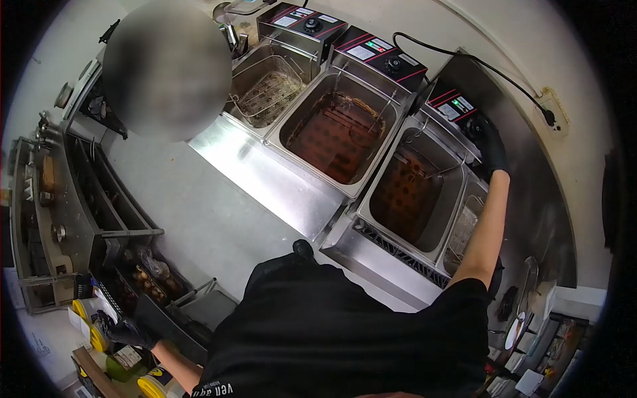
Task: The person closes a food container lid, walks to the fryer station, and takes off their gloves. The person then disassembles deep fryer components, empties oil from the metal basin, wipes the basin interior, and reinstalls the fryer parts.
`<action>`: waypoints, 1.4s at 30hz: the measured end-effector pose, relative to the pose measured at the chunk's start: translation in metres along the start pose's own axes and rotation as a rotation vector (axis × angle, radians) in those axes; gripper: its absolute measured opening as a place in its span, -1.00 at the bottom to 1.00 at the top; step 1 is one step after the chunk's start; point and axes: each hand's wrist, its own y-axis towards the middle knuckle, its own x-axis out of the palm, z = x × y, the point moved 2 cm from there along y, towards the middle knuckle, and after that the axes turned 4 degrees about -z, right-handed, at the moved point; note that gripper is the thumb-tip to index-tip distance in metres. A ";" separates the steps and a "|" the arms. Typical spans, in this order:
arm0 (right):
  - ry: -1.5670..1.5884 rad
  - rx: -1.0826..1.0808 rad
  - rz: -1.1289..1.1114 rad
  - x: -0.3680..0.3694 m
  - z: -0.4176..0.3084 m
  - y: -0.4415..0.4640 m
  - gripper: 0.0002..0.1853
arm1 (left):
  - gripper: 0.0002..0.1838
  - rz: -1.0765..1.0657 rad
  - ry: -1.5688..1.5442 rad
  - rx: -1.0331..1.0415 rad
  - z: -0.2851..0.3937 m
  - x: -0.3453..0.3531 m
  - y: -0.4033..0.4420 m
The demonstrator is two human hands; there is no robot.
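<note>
Hands (492, 147) apart, right at red-striped panel (453, 105)

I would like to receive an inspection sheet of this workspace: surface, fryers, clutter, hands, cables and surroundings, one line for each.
Surface: steel counter in front of the fryers, shiny.
Fryers: middle fryer and right fryer hold dark brown liquid; a wire basket sits in the left fryer.
Clutter: yellow-lidded tubs at lower left.
Left hand: black glove, beside the tubs; contact unclear.
Right hand: black glove, fingers at the right fryer's knob.
Cables: black cable runs to the wall socket; damage: nothing seen.
Surroundings: pale wall; a blurred patch hides the upper left.
</note>
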 end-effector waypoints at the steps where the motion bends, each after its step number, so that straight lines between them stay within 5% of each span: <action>1: 0.002 0.020 -0.011 -0.001 0.002 0.002 -0.43 | -0.28 -0.028 -0.020 0.006 -0.005 0.001 -0.001; 5: 0.035 0.048 -0.074 0.012 -0.013 0.025 -0.59 | -0.31 0.040 -0.080 -0.123 0.028 -0.009 0.003; 6: 0.116 -0.010 0.113 0.026 0.003 0.022 -0.61 | -0.34 0.036 -0.043 -0.079 0.029 -0.017 0.004; 7: -0.091 0.004 0.049 0.019 -0.005 0.023 -0.61 | -0.39 0.031 -0.116 -0.127 0.047 -0.022 0.011; 8: 0.614 0.099 -0.132 0.043 0.032 0.032 -0.63 | -0.45 0.037 -0.106 -0.142 0.034 -0.026 0.001; 10: 0.058 -0.075 -0.111 0.031 0.016 0.036 -0.59 | -0.55 0.025 -0.090 -0.227 0.002 -0.037 -0.030; 13: -0.008 -0.068 -0.172 0.047 0.051 0.047 -0.54 | -0.60 0.205 -0.328 -0.297 0.007 -0.050 -0.040; 14: -0.108 -0.098 -0.161 0.055 0.066 0.053 -0.51 | -0.61 0.161 -0.082 -0.260 0.018 -0.057 -0.036; 16: -0.241 0.399 -0.268 0.050 0.060 0.057 -0.40 | -0.65 0.137 0.163 -0.233 0.049 -0.066 -0.027; 31: -0.091 0.204 -0.172 -0.002 0.003 0.173 -0.38 | -0.67 0.188 0.277 -0.556 0.022 -0.096 -0.087; 32: 0.060 0.020 -0.133 -0.002 -0.020 0.189 -0.37 | -0.64 0.175 0.225 -0.600 0.018 -0.092 -0.088; 33: -0.040 -0.430 0.129 -0.027 -0.143 0.149 -0.29 | -0.63 0.164 0.025 -0.681 0.023 -0.080 -0.083; 35: 0.868 -0.550 0.135 0.003 -0.278 0.143 -0.35 | -0.62 -0.052 -0.287 -0.752 0.033 -0.048 -0.079; 37: 1.071 -0.402 -0.135 0.012 -0.485 0.054 -0.44 | -0.64 -0.401 -0.381 -0.671 0.066 -0.017 -0.035; 39: 1.298 -0.473 -0.510 0.048 -0.644 -0.025 -0.46 | -0.65 -0.423 -0.616 -0.362 0.082 0.029 -0.030; 42: 1.484 -0.580 -1.047 0.088 -0.815 -0.144 -0.45 | -0.58 -0.436 -0.858 -0.422 0.087 0.039 0.006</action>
